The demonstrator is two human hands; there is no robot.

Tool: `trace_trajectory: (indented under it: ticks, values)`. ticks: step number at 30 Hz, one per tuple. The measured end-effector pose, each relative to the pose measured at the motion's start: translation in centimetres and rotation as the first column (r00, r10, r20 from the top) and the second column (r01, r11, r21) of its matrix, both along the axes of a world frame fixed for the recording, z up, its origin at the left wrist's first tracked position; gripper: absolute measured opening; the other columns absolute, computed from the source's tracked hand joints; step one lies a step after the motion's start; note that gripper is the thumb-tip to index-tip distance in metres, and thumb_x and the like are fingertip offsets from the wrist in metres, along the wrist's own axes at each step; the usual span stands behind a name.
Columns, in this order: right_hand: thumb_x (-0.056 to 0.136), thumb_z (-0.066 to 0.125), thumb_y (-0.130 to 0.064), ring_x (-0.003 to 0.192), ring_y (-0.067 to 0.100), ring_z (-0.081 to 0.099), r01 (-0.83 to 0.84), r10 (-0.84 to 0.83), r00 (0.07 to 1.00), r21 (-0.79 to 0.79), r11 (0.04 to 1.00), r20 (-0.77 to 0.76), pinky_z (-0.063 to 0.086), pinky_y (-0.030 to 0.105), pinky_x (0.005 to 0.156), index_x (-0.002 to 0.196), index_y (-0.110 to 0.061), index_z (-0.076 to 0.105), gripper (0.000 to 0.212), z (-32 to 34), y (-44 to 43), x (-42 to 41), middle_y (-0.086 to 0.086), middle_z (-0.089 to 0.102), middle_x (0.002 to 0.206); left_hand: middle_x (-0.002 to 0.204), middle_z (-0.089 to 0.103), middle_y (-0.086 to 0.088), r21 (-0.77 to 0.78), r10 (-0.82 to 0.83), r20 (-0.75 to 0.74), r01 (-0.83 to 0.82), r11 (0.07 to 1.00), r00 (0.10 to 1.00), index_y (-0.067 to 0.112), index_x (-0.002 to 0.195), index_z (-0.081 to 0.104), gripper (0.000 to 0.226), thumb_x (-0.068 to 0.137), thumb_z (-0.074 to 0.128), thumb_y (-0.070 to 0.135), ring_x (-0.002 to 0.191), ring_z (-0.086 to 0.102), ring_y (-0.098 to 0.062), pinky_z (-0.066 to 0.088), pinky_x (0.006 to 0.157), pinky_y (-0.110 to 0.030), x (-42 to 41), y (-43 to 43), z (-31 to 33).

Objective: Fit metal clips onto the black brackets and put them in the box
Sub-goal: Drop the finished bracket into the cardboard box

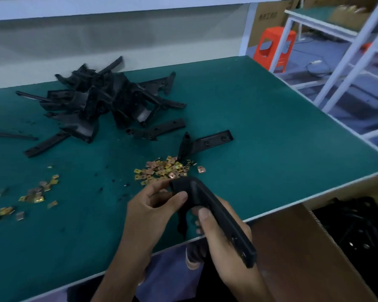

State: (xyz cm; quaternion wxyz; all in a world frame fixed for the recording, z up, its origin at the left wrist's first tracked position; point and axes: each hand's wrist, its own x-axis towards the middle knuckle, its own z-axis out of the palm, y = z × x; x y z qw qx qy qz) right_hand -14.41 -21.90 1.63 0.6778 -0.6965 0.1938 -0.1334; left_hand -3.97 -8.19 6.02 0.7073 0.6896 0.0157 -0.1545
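Note:
A black bracket [214, 212] is held over the near edge of the green table [271, 136]. My right hand [223, 243] grips its long arm from below, thumb on top. My left hand [155, 205] pinches the bracket's upper end between thumb and fingers; whether a clip sits there is hidden. A pile of gold metal clips [164, 170] lies just beyond my hands. More clips [37, 194] are scattered at the left. A heap of black brackets [100, 103] sits at the far left. The cardboard box [314, 247] stands at the lower right with black brackets [358, 227] inside.
Loose brackets lie singly between the heap and the clips, one [207, 142] just behind the clip pile. A red stool [273, 47] and white shelving frames [345, 62] stand beyond the table's right edge.

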Motion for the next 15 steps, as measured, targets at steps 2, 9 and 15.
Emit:
trace_trajectory:
  ticks: [2, 9, 15]
  values:
    - [0.083, 0.062, -0.077, 0.093, 0.008, 0.073, 0.048, -0.048, 0.999, 0.015, 0.999, 0.004, 0.058, 0.027, 0.079, 0.121, -0.037, 0.071, 0.056, 1.4, -0.1, -0.1, -0.007, 0.077, 0.105, 0.086, 0.078, 0.006, 0.074, -0.071, 0.002, 0.071, 0.995, 0.997, 0.029, 0.100, 0.074, 0.024, 0.078, 0.083, 0.023, 0.079, 0.074, -0.007, 0.053, 0.060, -0.015, -0.5, -0.7, -0.6]
    - [0.074, 0.077, -0.066, 0.082, 0.014, 0.071, 0.539, -0.546, 0.830, 0.412, 0.735, -0.113, 0.056, 0.028, 0.072, 0.095, -0.016, 0.082, 0.055, 1.8, -5.9, -7.0, -0.001, 0.078, 0.093, 0.081, 0.078, 0.012, 0.265, -0.396, 0.081, 0.364, 0.893, 0.915, 0.050, 0.099, 0.069, 0.021, 0.090, 0.068, 0.031, 0.079, 0.071, 0.000, 0.048, 0.067, -0.003, -1.3, -2.1, -3.0]
    - [0.100, 0.052, -0.052, 0.065, 0.018, 0.057, 0.704, -0.860, 0.503, 0.619, 0.349, -0.088, 0.041, 0.033, 0.062, 0.121, -0.019, 0.061, 0.039, 2.3, -13.0, -11.6, 0.009, 0.072, 0.086, 0.085, 0.075, 0.018, 0.392, -0.380, 0.141, 0.301, 0.869, 0.914, 0.053, 0.096, 0.068, 0.031, 0.099, 0.058, 0.023, 0.073, 0.067, -0.002, 0.047, 0.062, -0.006, -0.8, -1.3, -4.6]
